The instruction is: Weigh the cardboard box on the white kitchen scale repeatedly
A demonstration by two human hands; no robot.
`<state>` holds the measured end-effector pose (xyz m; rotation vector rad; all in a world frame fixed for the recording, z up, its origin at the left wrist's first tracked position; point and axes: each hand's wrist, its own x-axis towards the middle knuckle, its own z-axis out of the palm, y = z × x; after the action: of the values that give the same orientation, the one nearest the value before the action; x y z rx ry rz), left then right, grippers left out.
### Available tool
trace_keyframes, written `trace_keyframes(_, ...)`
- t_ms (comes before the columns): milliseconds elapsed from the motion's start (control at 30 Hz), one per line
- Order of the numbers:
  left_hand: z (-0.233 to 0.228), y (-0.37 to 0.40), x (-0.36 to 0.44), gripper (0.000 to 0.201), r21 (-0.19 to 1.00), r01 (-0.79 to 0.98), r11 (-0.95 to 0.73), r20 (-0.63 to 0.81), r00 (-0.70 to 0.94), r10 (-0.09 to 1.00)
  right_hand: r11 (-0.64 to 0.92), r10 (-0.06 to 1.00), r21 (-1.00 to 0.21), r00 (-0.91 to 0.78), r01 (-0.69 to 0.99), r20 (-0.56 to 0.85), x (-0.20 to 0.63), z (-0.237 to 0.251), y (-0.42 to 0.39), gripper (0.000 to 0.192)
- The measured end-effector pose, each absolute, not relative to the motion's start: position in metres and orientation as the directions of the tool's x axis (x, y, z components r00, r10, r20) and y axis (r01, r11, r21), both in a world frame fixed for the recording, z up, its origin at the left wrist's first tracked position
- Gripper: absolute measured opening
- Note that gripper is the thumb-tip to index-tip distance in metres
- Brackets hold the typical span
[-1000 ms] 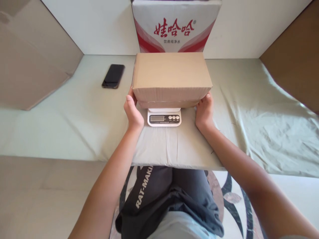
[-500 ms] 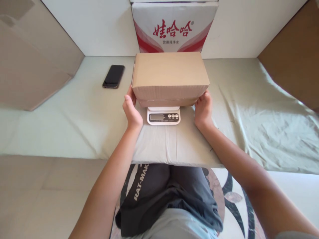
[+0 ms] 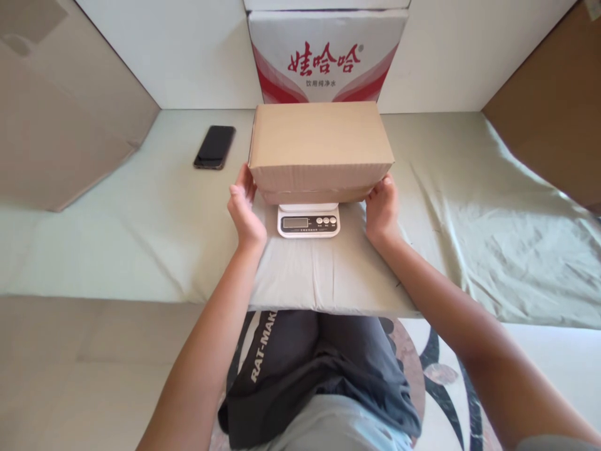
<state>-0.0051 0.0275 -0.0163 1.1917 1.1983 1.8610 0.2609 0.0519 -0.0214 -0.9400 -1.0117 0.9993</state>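
Observation:
A plain brown cardboard box (image 3: 322,134) rests on a small white kitchen scale (image 3: 308,230), covering most of its platform. The scale's front panel, with a grey display and round buttons, shows below the box; I can read no figures on it. My left hand (image 3: 246,210) is at the box's lower left side, fingers along the wall and thumb a little apart from it. At the lower right corner, my right hand (image 3: 382,207) has its fingers curled against the box. The far fingertips of both hands are partly hidden by the box.
A black phone (image 3: 215,147) lies left of the box on the pale green cloth (image 3: 141,238). Behind stands a white and red printed carton (image 3: 323,59) against the white wall. Large brown cardboard panels (image 3: 61,113) flank the left side, with another (image 3: 554,106) on the right.
My left hand has eased slightly outward, its thumb further from the box. The right hand stays almost where it was, and the box has not visibly moved on the scale.

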Motion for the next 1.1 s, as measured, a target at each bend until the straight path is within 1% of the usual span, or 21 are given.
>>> trace_keyframes(233,-0.014,0.026,-0.004,0.099,0.914,-0.044,-0.404,0.354,-0.404,0.844,0.280,0.948,-0.940,0.210,-0.197,0.239,0.260,-0.021,0.051,0.055)
trace_keyframes(367,-0.015,0.028,-0.004,0.099,0.921,-0.040,-0.386,0.336,-0.418,0.844,0.270,0.952,-0.938,0.208,-0.217,0.226,0.258,-0.018,0.049,0.054)
trace_keyframes(600,-0.017,0.029,-0.006,0.092,0.915,-0.050,-0.399,0.342,-0.425,0.838,0.276,0.954,-0.930,0.186,-0.242,0.234,0.254,-0.019,0.045,0.044)
trace_keyframes(900,-0.012,0.025,-0.002,0.090,0.911,-0.043,-0.411,0.357,-0.418,0.835,0.315,0.939,-0.928,0.206,-0.200,0.274,0.257,-0.017,0.046,0.055)
trace_keyframes(1100,-0.012,0.025,0.000,0.090,0.913,-0.086,-0.398,0.330,-0.416,0.847,0.378,0.924,-0.908,0.139,-0.182,0.357,0.252,-0.005,0.038,0.051)
